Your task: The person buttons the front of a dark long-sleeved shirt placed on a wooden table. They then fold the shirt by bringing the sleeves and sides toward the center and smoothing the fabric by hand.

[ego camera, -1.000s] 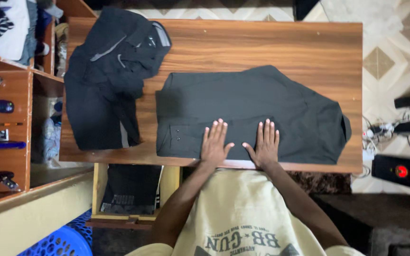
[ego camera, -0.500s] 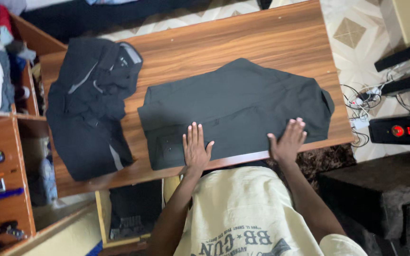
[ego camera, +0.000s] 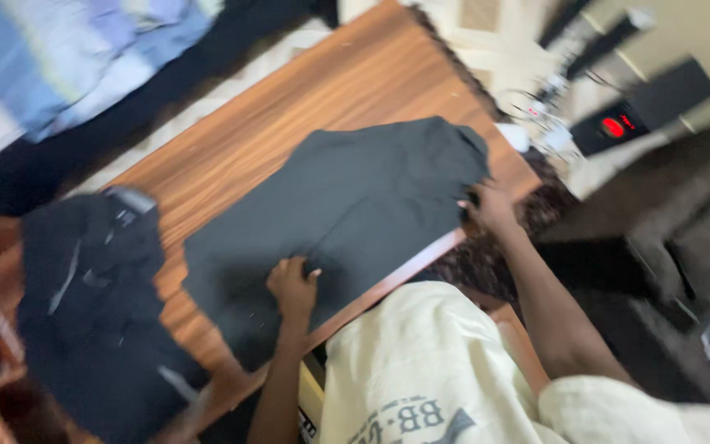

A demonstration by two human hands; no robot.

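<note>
Wooden surface [ego camera: 306,107] tilted across the view, bare and roomy beyond both hands. Dark folded garment [ego camera: 347,214] spread flat on it, near edge close to the surface's front edge; probably soft, light and limp, likely to sag and slide if lifted from one spot, so best taken at corners or folded edges. Second dark garment [ego camera: 92,312] heaped outside the left hand. Right hand [ego camera: 486,205] curled at the garment's end; grip state blurred, cannot tell. Left hand [ego camera: 291,284] curled shut on cloth at the near edge.
</note>
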